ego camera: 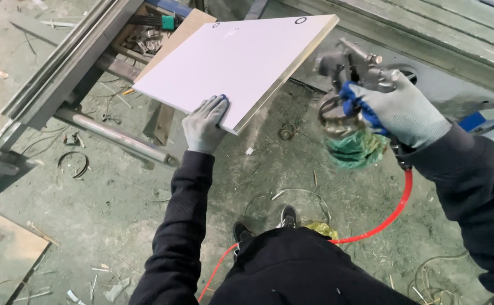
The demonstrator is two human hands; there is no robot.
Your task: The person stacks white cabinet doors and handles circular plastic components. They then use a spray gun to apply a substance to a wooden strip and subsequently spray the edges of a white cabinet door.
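A white rectangular board (241, 62) with a pale raw edge is held up, tilted, over the floor. My left hand (204, 124), in a grey glove with blue fingertips, grips its near corner. My right hand (396, 110), gloved the same way, is closed on a metal spray gun (351, 68) to the right of the board. Under the gun hangs a cup (355, 144) wrapped in green plastic. A red air hose (391, 217) runs from the gun down past my legs.
A metal machine frame with rails (60, 68) stands at the left, with an open box of small parts (145, 36) behind the board. The concrete floor is littered with wire loops (75, 164) and scraps. A wooden panel (4, 248) lies at bottom left.
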